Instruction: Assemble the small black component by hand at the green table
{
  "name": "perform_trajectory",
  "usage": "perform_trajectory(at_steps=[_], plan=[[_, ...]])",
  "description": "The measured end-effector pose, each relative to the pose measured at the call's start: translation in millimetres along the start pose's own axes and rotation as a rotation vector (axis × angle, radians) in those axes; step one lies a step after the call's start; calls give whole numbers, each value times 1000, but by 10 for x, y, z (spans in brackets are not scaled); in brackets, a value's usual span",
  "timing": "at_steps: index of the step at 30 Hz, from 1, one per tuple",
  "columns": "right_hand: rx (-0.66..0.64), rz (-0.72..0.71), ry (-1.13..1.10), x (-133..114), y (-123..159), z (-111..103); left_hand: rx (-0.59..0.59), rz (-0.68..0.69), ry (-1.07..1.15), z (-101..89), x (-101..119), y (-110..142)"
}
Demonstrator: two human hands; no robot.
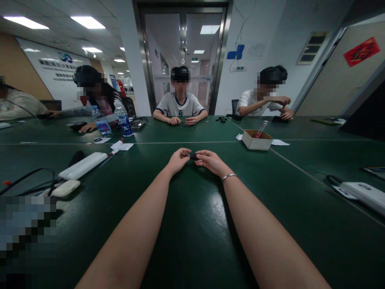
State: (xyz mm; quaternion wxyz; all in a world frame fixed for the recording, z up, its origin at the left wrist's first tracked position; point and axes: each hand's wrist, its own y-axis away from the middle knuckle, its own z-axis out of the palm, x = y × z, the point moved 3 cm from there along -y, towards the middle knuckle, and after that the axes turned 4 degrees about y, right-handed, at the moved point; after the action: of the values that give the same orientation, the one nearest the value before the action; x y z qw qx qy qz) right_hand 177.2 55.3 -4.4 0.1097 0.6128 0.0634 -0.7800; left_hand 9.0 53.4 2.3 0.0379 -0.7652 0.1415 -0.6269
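Note:
Both my arms reach out over the dark green table (192,224). My left hand (178,159) and my right hand (210,161) meet at the table's middle, fingers curled. Between their fingertips they pinch a small black part (193,157), held just above the tabletop. A thin silver bracelet (229,176) circles my right wrist. What the black part is, I cannot make out.
A cardboard box (256,140) with a red-tipped tube stands right of my hands. White power strips lie at left (82,165) and far right (365,194), with cables. Two water bottles (124,122) stand at back left. Several people sit around the far side.

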Motion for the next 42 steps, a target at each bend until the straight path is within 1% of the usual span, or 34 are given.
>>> perform_trajectory(at_steps=[11,16,24,29,33,36,39,42], plan=[[-11,-8,4,-3,7,-2,-10,36,-18,-13,-9,-7],[-12,-5,6,-4,3,2,7,31,-22,-12,-4,-7],[-22,-2,3,-21,20,9,27,-40,-5,9,-19,-14],[-31,9,23,-29,28,21,15,-59,22,26,-17,-16],[-35,23,28,-32,30,37,-6,-65,-2,37,-39,-29],[-18,25,24,-29,27,38,2,-84,12,38,-60,-38],[-9,19,16,-31,27,35,14,-135,50,40,-79,-38],[-24,24,19,-34,33,34,30,-123,45,36,-78,-35]])
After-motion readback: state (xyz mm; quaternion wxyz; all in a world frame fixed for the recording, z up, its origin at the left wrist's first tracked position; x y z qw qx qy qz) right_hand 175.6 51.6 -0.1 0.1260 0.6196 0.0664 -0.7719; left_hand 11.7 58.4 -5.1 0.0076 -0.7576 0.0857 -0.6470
